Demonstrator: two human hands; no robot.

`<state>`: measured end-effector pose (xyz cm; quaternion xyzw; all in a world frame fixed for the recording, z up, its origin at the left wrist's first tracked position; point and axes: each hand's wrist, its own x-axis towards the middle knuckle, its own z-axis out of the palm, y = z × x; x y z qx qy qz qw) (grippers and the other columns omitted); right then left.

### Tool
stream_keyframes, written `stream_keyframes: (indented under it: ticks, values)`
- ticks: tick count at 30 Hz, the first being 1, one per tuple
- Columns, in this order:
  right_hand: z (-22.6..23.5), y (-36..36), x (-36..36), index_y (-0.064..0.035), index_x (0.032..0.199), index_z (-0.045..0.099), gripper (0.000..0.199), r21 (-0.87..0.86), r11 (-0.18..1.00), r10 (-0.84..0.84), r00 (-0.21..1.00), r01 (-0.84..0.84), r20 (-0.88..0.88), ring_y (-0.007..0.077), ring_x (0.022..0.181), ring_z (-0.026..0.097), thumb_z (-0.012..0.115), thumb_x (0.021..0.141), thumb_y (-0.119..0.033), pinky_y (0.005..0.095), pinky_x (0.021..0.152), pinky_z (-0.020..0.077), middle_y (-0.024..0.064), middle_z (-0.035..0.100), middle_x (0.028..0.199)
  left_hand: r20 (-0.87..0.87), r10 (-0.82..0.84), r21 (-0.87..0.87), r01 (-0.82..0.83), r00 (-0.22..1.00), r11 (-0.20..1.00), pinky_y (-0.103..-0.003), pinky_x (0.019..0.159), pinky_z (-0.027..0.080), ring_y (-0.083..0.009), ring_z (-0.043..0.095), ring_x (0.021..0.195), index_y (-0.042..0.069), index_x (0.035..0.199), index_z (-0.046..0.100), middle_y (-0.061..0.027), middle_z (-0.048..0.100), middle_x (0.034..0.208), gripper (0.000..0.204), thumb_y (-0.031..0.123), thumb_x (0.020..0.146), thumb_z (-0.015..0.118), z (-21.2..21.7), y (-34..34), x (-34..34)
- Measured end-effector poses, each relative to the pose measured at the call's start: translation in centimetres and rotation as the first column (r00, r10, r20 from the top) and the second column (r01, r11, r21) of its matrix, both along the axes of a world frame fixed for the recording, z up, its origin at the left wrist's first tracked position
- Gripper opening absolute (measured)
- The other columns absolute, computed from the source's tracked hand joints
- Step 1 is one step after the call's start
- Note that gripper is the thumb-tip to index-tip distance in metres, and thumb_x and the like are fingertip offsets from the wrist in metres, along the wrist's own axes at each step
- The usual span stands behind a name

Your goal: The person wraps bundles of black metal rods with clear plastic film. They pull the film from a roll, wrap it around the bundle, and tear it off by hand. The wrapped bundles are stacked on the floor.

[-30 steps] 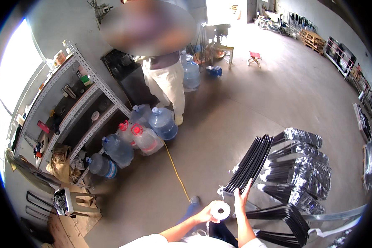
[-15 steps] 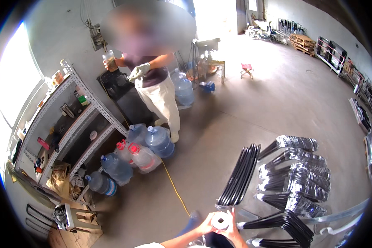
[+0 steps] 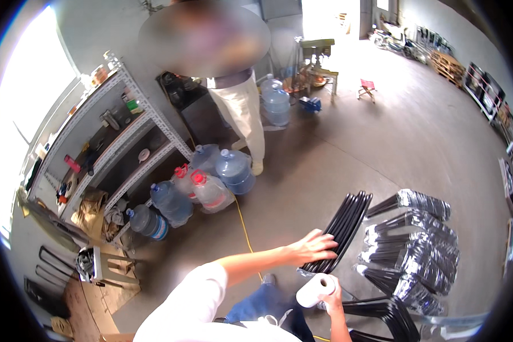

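My left hand [image 3: 312, 248] lies with its fingers spread on a bundle of black bent tubes [image 3: 346, 224], near the bundle's lower left edge. My right hand [image 3: 333, 297] is closed round a white roll of wrapping film [image 3: 312, 290], its hollow core facing up. Clear film covers the bundle's near end, just above the roll. To the right stand several film-wrapped bundles of black tubes [image 3: 424, 228] in a row. A bare black tube bundle [image 3: 376, 310] sits below them, beside my right hand.
Large water bottles [image 3: 235, 171] stand by a metal shelf [image 3: 154, 114] on the left. A person in white trousers [image 3: 242, 111] stands beyond them. A yellow cord [image 3: 243, 225] runs across the floor. Farther back are a red folding stool [image 3: 366, 88] and wooden pallets [image 3: 447, 65].
My left hand has left the roll and reached onto the tube bundle. The roll is now tilted in my right hand alone. The view has shifted, and the other person's hands no longer show.
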<state>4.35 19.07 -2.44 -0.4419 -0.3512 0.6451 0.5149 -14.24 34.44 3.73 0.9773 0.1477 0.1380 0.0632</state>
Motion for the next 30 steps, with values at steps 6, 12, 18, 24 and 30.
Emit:
stream_keyframes:
  ticks: [6, 12, 18, 24, 30]
  values:
    - [0.7, 0.9, 1.3, 0.0002, 0.114, 0.044, 0.075, -0.099, 0.992, 0.083, 0.996, -0.078, 0.044, 0.0175, 0.094, 0.053, 0.076, 0.047, -0.008, 0.0317, 0.086, 0.0436, 0.0079, 0.055, 0.102, -0.519, -0.388, 0.404, 0.618, 0.762, 0.674, -0.049, 0.108, 0.005, -0.0253, 0.007, 0.135, 0.021, 0.136, 0.015, -0.0078, 0.01, 0.145, 0.072, 0.025, 0.076, 0.054, -1.9, 4.8, 4.9]
    - [0.3, 0.5, 2.6, 0.0004, 0.115, 0.042, 0.076, -0.088, 0.993, 0.079, 0.997, -0.078, -0.001, 0.0169, 0.1, 0.05, 0.076, 0.047, -0.006, 0.0322, 0.087, 0.0432, 0.0079, 0.052, 0.105, -0.519, -0.487, 0.373, 0.699, 0.703, 0.61, -0.048, 0.108, 0.007, -0.0234, 0.022, 0.129, 0.011, 0.13, 0.023, -0.0073, 0.031, 0.129, 0.088, 0.032, 0.058, 0.069, -2.0, 5.2, 6.6]
    - [0.3, 1.6, 3.5, -0.0016, 0.123, 0.038, 0.07, -0.149, 0.989, 0.045, 0.99, -0.025, 0.132, 0.0168, 0.105, 0.049, 0.058, 0.056, 0.005, 0.0299, 0.093, 0.0389, 0.0074, 0.052, 0.11, -0.444, -0.599, 0.199, 0.725, 0.667, 0.659, -0.045, 0.105, 0.017, -0.0221, 0.041, 0.107, 0.014, 0.103, 0.04, -0.0047, 0.045, 0.1, 0.047, 0.024, 0.062, 0.06, -1.1, 6.5, 6.0]
    - [-1.3, 6.0, 8.2, -0.0025, 0.122, 0.041, 0.077, 0.004, 1.0, 0.012, 0.967, -0.014, 0.256, 0.0141, 0.1, 0.05, 0.072, 0.051, -0.002, 0.0286, 0.088, 0.0415, 0.006, 0.053, 0.108, -0.52, -0.514, 0.065, 0.631, 0.682, 0.773, -0.041, 0.11, 0.011, -0.0216, 0.029, 0.124, 0.013, 0.118, 0.035, -0.0037, 0.04, 0.117, 0.065, 0.015, 0.061, 0.067, 0.2, 5.9, 4.0]
    - [-3.9, 10.6, 9.9, -0.0007, 0.116, 0.047, 0.077, -0.052, 0.996, -0.052, 0.92, 0.078, 0.388, 0.0183, 0.095, 0.055, 0.079, 0.047, -0.013, 0.0295, 0.084, 0.0426, 0.0102, 0.058, 0.103, -0.487, -0.552, -0.004, 0.63, 0.677, 0.777, -0.039, 0.11, 0.015, -0.0225, 0.027, 0.125, 0.012, 0.117, 0.037, -0.0046, 0.038, 0.12, 0.064, 0.006, 0.06, 0.066, -0.1, 5.5, 5.3]
